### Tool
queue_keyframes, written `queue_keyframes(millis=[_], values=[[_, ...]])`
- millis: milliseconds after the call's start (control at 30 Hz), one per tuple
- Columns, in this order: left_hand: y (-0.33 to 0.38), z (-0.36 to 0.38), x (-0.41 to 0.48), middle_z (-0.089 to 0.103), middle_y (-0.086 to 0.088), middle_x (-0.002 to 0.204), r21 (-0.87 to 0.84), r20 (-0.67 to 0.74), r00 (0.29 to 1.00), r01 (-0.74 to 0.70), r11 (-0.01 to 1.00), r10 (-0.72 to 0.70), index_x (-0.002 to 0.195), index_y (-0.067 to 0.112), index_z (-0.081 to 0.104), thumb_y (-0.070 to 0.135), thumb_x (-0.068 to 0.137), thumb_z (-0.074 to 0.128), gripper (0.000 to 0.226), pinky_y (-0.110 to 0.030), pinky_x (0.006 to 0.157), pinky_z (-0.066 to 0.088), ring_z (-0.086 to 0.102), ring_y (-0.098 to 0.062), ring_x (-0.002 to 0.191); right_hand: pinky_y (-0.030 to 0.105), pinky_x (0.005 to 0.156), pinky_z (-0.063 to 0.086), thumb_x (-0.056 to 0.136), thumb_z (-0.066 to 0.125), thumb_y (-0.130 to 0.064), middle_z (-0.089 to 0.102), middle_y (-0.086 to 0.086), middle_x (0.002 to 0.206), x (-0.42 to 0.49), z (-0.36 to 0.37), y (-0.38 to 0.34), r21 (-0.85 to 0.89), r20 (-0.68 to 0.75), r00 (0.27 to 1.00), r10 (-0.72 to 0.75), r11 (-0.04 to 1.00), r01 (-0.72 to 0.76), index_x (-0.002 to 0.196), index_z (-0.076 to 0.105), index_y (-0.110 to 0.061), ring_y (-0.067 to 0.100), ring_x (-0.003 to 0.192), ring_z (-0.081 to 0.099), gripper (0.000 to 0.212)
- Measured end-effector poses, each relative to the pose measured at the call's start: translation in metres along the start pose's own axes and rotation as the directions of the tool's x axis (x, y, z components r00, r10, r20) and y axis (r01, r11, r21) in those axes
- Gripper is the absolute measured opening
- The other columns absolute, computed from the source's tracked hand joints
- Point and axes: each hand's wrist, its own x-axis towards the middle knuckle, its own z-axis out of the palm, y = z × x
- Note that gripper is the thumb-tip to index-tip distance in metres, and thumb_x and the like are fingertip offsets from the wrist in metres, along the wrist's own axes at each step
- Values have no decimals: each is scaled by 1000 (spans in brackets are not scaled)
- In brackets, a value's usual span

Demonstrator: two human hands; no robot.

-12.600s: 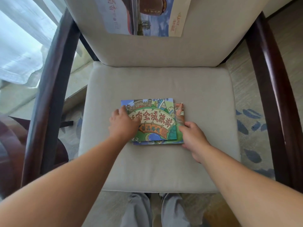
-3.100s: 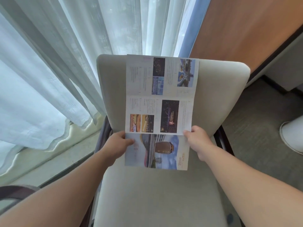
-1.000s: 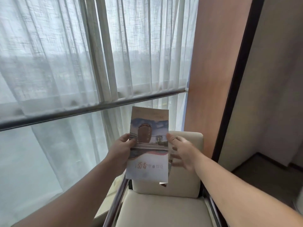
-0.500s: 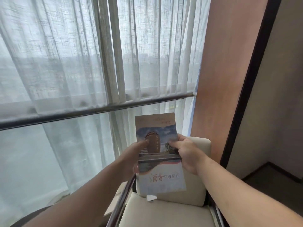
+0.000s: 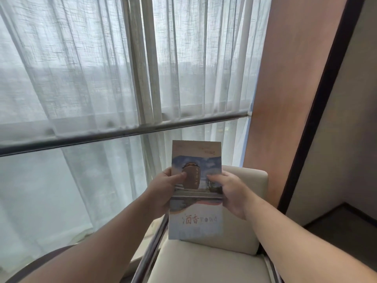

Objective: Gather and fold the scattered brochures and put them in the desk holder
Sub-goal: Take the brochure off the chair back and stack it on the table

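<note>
Just below the centre of the frame, a folded brochure (image 5: 196, 201) is held upright in the air by both hands. The left hand (image 5: 163, 192) grips its left edge, the thumb pressed on the cover and the other fingers hidden behind it. The right hand (image 5: 228, 190) pinches the right edge the same way. A cream armchair (image 5: 240, 237) is seen behind and below the brochure, at lower centre. Sheer curtains (image 5: 102, 68) fill the upper left, crossed by a window rail (image 5: 122, 133).

Sheer curtains (image 5: 85, 68), cream armchair (image 5: 240, 231), wood wall panel (image 5: 289, 82)
</note>
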Motion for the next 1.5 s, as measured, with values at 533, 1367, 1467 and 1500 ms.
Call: queue_keyframes(millis=[533,1367,1467,1500], values=[[-41,-107,-29,75,-14,97,126,-355,933,-20,992,64,104,13,68,9,96,56,15,-42,68,61,72,-30,80,33,59,58,92,64,-25,67,10,109,51,97,51,-164,25,994,105,981,-100,125,44,-22,20,77,74,38],[-148,-454,-76,66,0,86,500,-626,779,439,747,-40,97,27,59,27,89,58,8,-35,65,45,61,-18,77,47,76,59,89,61,-20,70,1,88,125,397,246,-688,-4,945,326,685,-239,88,61,-22,21,81,68,3],[-195,-460,-74,64,1,93,478,-655,747,525,704,-112,111,30,51,27,91,56,21,-32,60,41,59,-18,80,45,78,58,92,58,-23,66,-2,95,124,397,295,-750,-17,938,347,616,-242,96,55,-26,18,85,66,6],[-212,-462,-73,63,2,93,467,-661,738,548,694,-138,109,32,48,26,91,56,21,-33,64,44,59,-18,81,44,77,58,92,57,-24,66,-2,98,124,397,314,-769,-22,934,358,591,-244,103,54,-25,17,86,64,11]])
